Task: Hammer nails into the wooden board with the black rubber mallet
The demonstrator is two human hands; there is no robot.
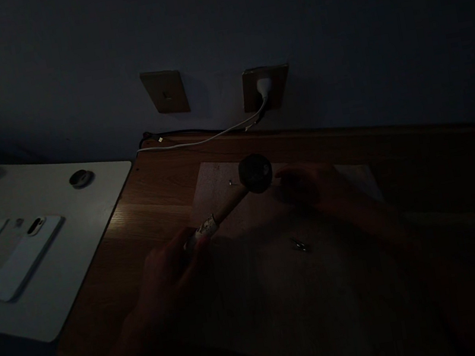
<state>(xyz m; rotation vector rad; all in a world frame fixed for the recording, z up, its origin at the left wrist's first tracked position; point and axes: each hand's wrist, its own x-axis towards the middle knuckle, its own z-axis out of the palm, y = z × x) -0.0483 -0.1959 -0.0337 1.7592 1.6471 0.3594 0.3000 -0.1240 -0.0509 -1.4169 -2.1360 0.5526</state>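
My left hand (173,266) is closed round the wrapped grip of a mallet (255,173) with a dark round head and a wooden handle. The mallet slants up and to the right above a pale board (252,272). Just right of the mallet head, my right hand (311,187) is over the board's far part, its fingers curled together in deep shadow. Whatever they hold, if anything, is hidden. A small pile of nails (300,245) lies on the board nearer to me. One small shiny nail-like piece (230,182) stands near the board's far left corner.
The board rests on a wooden table (131,219) against a wall. A white table (69,228) at left bears a phone (25,260) and a dark round object (81,179). A white cable (204,141) runs along the back to a wall socket (267,86). The light is very dim.
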